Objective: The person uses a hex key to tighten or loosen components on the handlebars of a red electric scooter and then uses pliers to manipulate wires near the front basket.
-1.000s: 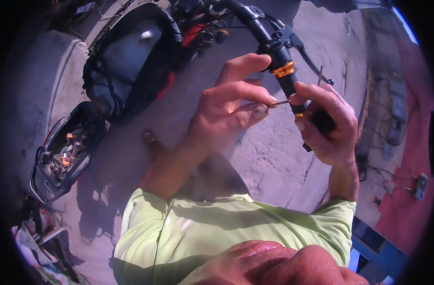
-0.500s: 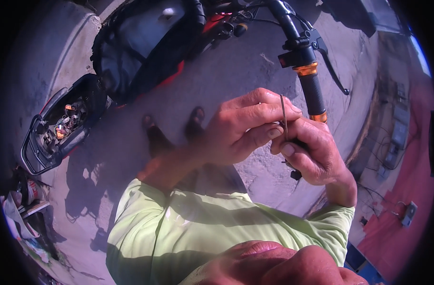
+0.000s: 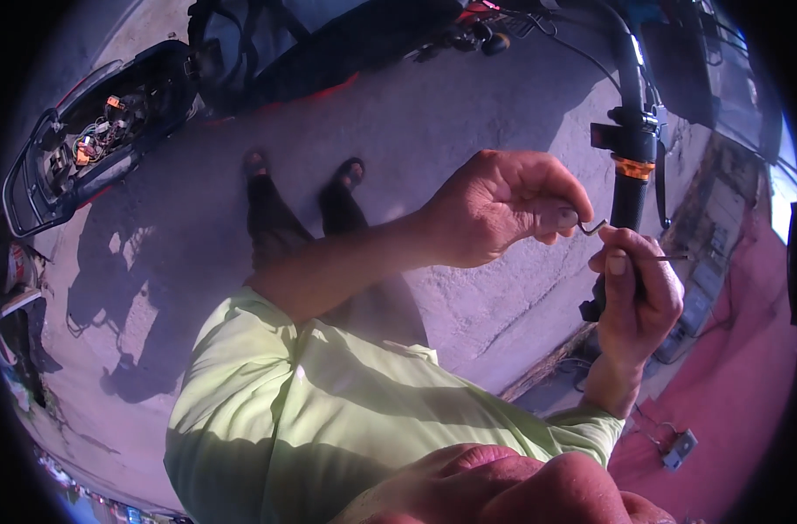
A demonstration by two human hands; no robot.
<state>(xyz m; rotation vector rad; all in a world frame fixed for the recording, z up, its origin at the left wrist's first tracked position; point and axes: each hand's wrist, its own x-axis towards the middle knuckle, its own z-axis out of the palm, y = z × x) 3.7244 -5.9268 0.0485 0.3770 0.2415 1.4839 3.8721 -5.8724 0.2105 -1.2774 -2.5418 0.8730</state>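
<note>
Between the thumb and forefinger of my left hand [image 3: 512, 210] is a small bent, hook-shaped piece of metal [image 3: 591, 230]. Its free end comes up close to the fingertips of my right hand [image 3: 638, 293]; whether they touch I cannot tell. My right hand is closed around a thin metal rod [image 3: 667, 258], which sticks out to the right. A dark part [image 3: 595, 306] shows at the left edge of that hand, mostly hidden by the fingers. Just beyond both hands is a black handlebar grip [image 3: 627, 201] with an orange ring [image 3: 632, 168].
The handlebar [image 3: 632, 74] carries a lever [image 3: 663, 192] and cables. At the left lies an opened motorcycle tail section [image 3: 58, 179] with bundled wires and orange connectors [image 3: 84, 150]. A pink surface [image 3: 721, 384] with a small grey box [image 3: 679, 449] lies to the right.
Both hands have moved right and drawn slightly apart. The thin rod, upright before, now lies level in my right hand. The hooked metal piece now shows in my left fingers. The view has shifted.
</note>
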